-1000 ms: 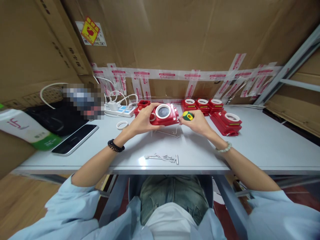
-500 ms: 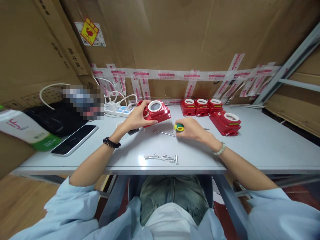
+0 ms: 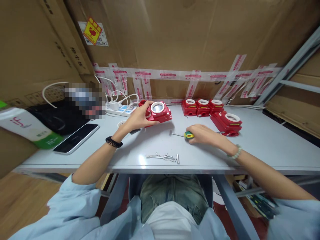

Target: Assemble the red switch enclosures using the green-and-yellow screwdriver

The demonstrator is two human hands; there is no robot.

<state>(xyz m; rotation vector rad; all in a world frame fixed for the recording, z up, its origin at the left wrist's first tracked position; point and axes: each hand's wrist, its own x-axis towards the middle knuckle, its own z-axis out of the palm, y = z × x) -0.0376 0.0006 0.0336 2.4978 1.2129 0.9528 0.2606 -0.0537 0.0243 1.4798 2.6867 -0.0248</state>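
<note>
Head view: my left hand [image 3: 138, 118] is clamped on the left side of a red housing [image 3: 161, 113] with a white ring, centre frame on the counter [image 3: 250, 146]. I cannot tell whether the housing rests on the surface. My right hand [image 3: 203, 135], right of centre, is closed round a screwdriver [image 3: 187, 135], its shaft pointing left. Loose metal parts [image 3: 163, 156] lie below, near the counter edge.

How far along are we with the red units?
Done, it seems: three red units in a row at the back and a stack beside them. In hand: left hand holds one unit; right hand rests a screwdriver on the table. Left: loose screws lie unused near the edge.
</note>
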